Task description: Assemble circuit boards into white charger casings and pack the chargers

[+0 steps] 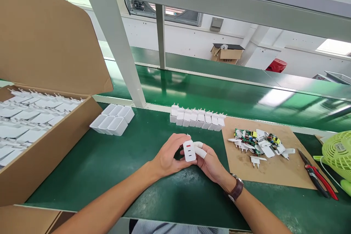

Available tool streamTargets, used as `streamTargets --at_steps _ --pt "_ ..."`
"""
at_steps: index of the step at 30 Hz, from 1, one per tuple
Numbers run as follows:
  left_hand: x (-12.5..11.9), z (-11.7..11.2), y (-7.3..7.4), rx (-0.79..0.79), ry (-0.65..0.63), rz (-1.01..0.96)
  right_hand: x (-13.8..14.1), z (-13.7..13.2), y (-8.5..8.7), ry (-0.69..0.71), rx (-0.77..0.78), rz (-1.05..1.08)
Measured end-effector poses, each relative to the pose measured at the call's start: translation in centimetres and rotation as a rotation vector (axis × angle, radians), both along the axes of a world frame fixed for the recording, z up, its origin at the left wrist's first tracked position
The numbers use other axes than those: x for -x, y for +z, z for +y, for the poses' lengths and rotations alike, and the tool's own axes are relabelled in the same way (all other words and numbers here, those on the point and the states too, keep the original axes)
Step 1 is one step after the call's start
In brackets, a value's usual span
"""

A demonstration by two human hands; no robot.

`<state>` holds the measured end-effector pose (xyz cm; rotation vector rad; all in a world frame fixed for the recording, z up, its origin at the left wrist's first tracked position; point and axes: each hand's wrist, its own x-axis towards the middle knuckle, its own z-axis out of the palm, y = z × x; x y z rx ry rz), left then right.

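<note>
A white USB wall charger (189, 151) with one red port and two small dark slots faces me above the green bench. My left hand (171, 155) is closed around its left side, thumb and fingers pressed on the casing. My right hand (210, 159), with white covers on two fingers, grips the charger from the right. Just beyond the hands stands a row of white chargers (197, 119), their plug pins pointing up. To the left sit several open white plastic casings (112, 120) in a block.
A cardboard box (63, 131) of white plug parts stands at the left, flap raised. At the right, a cardboard sheet (233, 164) bears circuit boards and plug pieces (260, 143). Beside it are red-handled pliers (318, 175) and a green fan (338, 153). A metal post (115, 36) rises behind.
</note>
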<state>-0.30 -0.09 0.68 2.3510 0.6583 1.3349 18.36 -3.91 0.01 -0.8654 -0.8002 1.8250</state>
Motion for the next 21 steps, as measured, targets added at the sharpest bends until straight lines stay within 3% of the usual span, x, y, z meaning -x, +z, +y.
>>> streamTargets --at_steps 17,21 --pt "-0.03 -0.22 0.00 0.022 -0.003 0.031 0.14 -0.31 0.17 0.062 -0.003 -0.087" --pt "0.30 -0.15 -0.36 0.166 -0.024 0.006 -0.37 -0.14 -0.33 -0.116 -0.185 -0.262"
